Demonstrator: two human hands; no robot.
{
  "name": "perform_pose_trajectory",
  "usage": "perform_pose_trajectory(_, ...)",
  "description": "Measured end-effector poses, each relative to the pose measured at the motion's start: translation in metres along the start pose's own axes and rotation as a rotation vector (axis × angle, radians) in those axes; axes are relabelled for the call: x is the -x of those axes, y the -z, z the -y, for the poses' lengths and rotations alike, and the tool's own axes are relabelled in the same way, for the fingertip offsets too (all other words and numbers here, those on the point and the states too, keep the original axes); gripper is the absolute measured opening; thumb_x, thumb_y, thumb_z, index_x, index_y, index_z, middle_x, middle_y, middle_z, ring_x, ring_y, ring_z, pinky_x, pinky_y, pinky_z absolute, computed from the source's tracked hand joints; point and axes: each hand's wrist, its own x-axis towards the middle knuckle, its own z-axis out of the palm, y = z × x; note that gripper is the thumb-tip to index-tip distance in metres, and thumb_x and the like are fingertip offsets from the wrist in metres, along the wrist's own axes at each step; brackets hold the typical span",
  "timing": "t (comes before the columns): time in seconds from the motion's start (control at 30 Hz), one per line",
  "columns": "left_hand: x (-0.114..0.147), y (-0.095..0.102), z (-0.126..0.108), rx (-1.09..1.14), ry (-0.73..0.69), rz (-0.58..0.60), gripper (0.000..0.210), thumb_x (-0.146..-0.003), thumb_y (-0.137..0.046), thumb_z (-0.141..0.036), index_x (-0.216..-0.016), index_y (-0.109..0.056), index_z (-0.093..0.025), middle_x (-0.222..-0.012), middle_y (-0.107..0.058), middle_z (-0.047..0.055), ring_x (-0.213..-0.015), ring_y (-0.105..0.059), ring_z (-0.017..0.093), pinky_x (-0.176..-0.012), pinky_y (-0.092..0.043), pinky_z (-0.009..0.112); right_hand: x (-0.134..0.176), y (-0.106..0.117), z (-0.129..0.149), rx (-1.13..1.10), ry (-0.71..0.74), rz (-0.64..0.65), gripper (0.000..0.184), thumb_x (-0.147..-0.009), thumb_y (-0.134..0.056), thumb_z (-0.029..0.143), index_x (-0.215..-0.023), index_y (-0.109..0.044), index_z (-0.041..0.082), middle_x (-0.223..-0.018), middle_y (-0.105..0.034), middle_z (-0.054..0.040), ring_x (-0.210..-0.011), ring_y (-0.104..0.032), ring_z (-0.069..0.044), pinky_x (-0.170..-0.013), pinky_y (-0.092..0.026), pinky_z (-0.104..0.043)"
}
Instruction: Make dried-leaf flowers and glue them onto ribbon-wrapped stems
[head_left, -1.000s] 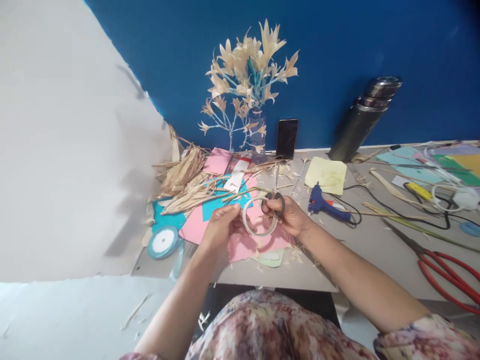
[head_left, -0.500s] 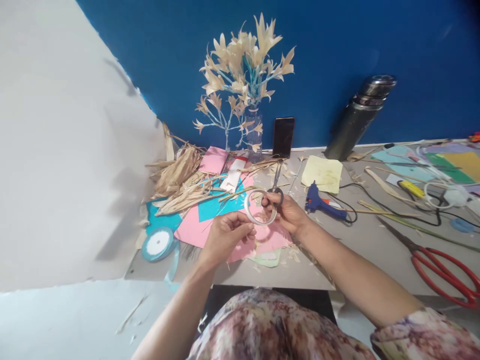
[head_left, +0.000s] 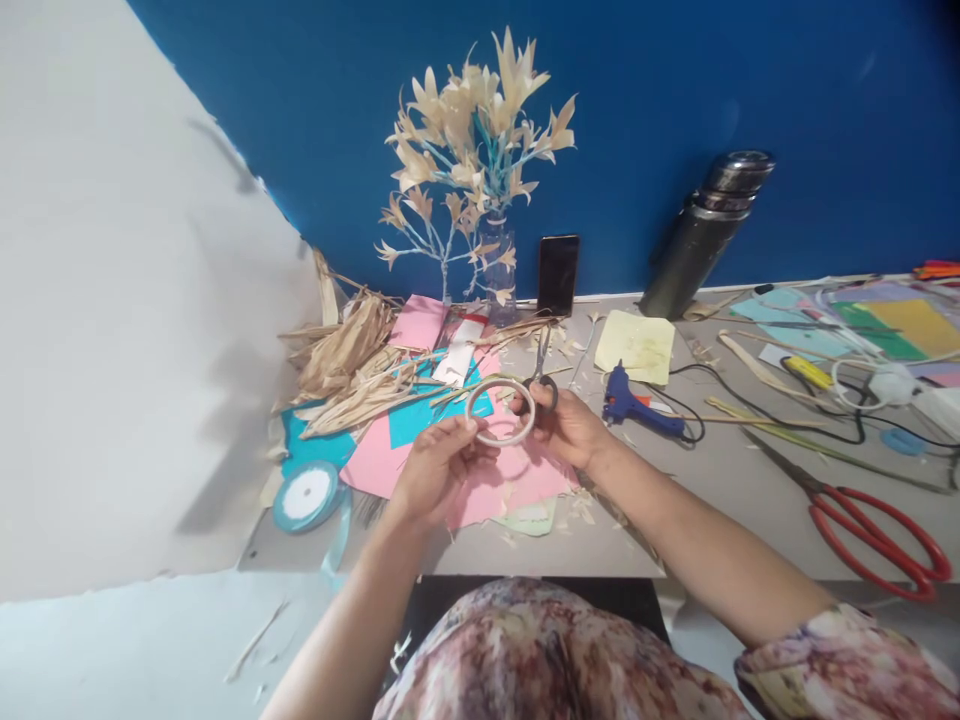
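A narrow white tape roll (head_left: 501, 440) is held up between my hands above the pink paper (head_left: 480, 490). My left hand (head_left: 439, 465) pinches its left edge with thumb and fingers. In my right hand (head_left: 570, 430) are small dark-handled scissors (head_left: 543, 350), blades pointing away from me; the fingers of that hand also meet the right edge of the roll. Blue paper (head_left: 409, 425) lies beyond the roll. Left of my left hand, a spool of light blue ribbon (head_left: 306, 496) has its loose end hanging over the table edge.
Dried husks (head_left: 349, 350) are heaped at left. Behind stand a bottle of husk flowers (head_left: 499, 250), a phone (head_left: 559, 275) and a leaning flask (head_left: 697, 240). To the right lie a blue glue gun (head_left: 637, 408), its cord, yellow paper (head_left: 634, 346) and large red-handled scissors (head_left: 877, 535).
The tape roll has turned to face me more and shifted left. My left hand has risen from below the roll to grip its left edge. The view has shifted slightly.
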Motion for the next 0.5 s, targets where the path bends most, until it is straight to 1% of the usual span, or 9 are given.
perform_pose_trajectory(0.1, 0.0, 0.003, -0.001, 0.185, 0.1, -0.017, 0.016, -0.079, -0.077, -0.023, -0.085, -0.07, -0.01, -0.067, -0.068, 0.004, -0.062, -0.067, 0.012, -0.063, -0.057, 0.023, 0.003, -0.001, 0.002, 0.01, 0.006, 0.057, 0.038, -0.062, -0.091, 0.039, -0.082, -0.072, 0.013, -0.075, -0.072, -0.0036, -0.053, -0.055, -0.007, -0.039, -0.041, -0.014)
perform_pose_trajectory(0.17, 0.0, 0.001, 0.002, 0.278, 0.128, -0.021, 0.009, -0.083, -0.072, -0.018, -0.087, -0.07, -0.01, -0.07, -0.068, 0.004, -0.062, -0.066, 0.01, -0.064, -0.058, 0.021, 0.006, -0.005, 0.001, 0.052, 0.034, 0.1, 0.037, -0.062, -0.091, 0.036, -0.085, -0.072, 0.014, -0.075, -0.071, -0.0025, -0.053, -0.053, -0.007, -0.04, -0.04, -0.015)
perform_pose_trajectory(0.27, 0.001, -0.005, 0.011, 0.325, 0.141, -0.028, 0.006, -0.087, -0.067, -0.016, -0.091, -0.068, -0.011, -0.072, -0.067, 0.004, -0.062, -0.065, 0.008, -0.065, -0.058, 0.019, 0.013, -0.014, -0.002, 0.169, 0.103, 0.147, 0.032, -0.062, -0.089, 0.03, -0.086, -0.072, 0.015, -0.066, -0.066, 0.0007, -0.049, -0.049, -0.008, -0.041, -0.04, -0.018)
perform_pose_trajectory(0.33, 0.001, -0.008, 0.017, 0.334, 0.162, -0.035, 0.006, -0.086, -0.068, -0.014, -0.092, -0.067, -0.012, -0.071, -0.065, 0.003, -0.061, -0.064, 0.008, -0.065, -0.057, 0.019, 0.018, -0.019, -0.004, 0.248, 0.144, 0.144, 0.028, -0.062, -0.088, 0.026, -0.082, -0.071, 0.015, -0.062, -0.064, 0.0023, -0.05, -0.051, -0.009, -0.045, -0.043, -0.019)
perform_pose_trajectory(0.4, 0.001, -0.009, 0.022, 0.275, 0.186, -0.012, 0.01, -0.083, -0.071, -0.017, -0.09, -0.066, -0.012, -0.072, -0.065, 0.004, -0.06, -0.063, 0.01, -0.063, -0.057, 0.021, 0.022, -0.023, -0.006, 0.323, 0.177, 0.126, 0.027, -0.06, -0.088, 0.023, -0.079, -0.07, 0.016, -0.064, -0.064, 0.0025, -0.055, -0.055, -0.01, -0.051, -0.046, -0.02)
perform_pose_trajectory(0.43, 0.002, -0.008, 0.024, 0.199, 0.173, -0.004, 0.015, -0.082, -0.073, -0.019, -0.091, -0.065, -0.012, -0.073, -0.066, 0.005, -0.06, -0.063, 0.011, -0.061, -0.056, 0.023, 0.024, -0.024, -0.007, 0.359, 0.186, 0.12, 0.027, -0.059, -0.088, 0.023, -0.078, -0.069, 0.016, -0.065, -0.065, 0.0027, -0.057, -0.056, -0.01, -0.054, -0.047, -0.021)
perform_pose_trajectory(0.47, 0.002, -0.007, 0.025, 0.096, 0.122, -0.025, 0.02, -0.08, -0.075, -0.022, -0.095, -0.064, -0.013, -0.077, -0.067, 0.005, -0.061, -0.063, 0.012, -0.06, -0.056, 0.025, 0.026, -0.025, -0.007, 0.396, 0.191, 0.124, 0.028, -0.058, -0.088, 0.022, -0.076, -0.068, 0.016, -0.066, -0.065, 0.0028, -0.059, -0.056, -0.011, -0.056, -0.047, -0.021)
perform_pose_trajectory(0.5, 0.003, -0.005, 0.024, -0.028, 0.03, -0.076, 0.028, -0.078, -0.077, -0.023, -0.1, -0.064, -0.015, -0.083, -0.068, 0.006, -0.066, -0.064, 0.014, -0.061, -0.055, 0.026, 0.027, -0.025, -0.008, 0.433, 0.192, 0.134, 0.029, -0.058, -0.089, 0.023, -0.075, -0.067, 0.016, -0.066, -0.064, 0.0031, -0.059, -0.056, -0.011, -0.056, -0.047, -0.022)
